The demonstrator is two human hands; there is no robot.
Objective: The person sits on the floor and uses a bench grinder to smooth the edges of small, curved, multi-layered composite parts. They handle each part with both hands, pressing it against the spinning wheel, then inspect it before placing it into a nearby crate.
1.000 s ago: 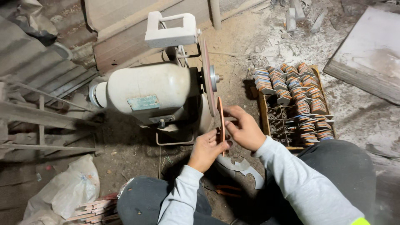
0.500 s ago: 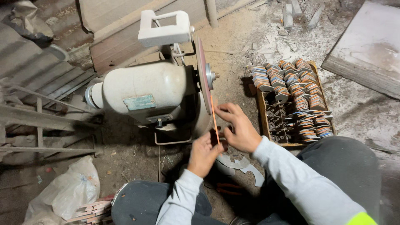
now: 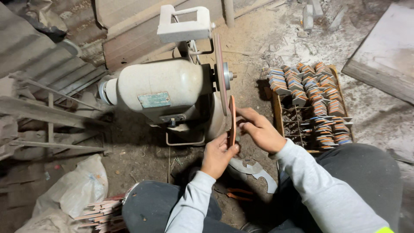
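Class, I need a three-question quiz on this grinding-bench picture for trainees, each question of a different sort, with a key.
1. True or false: both hands hold the thin orange strip.
2. The strip's edge meets: A the grinder disc, B the white bag, C the crate.
3. Fill in: the crate holds stacked ____ pieces.

Key: 1 true, left hand low, right hand beside it. 2 A. 3 striped.

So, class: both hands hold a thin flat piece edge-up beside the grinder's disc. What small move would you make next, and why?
Probably ease the thin flat piece sideways until its face meets the disc. The left hand pinches its lower end and the right hand steadies it from the other side; it stands upright right beside the disc's lower edge, and contact cannot be told.
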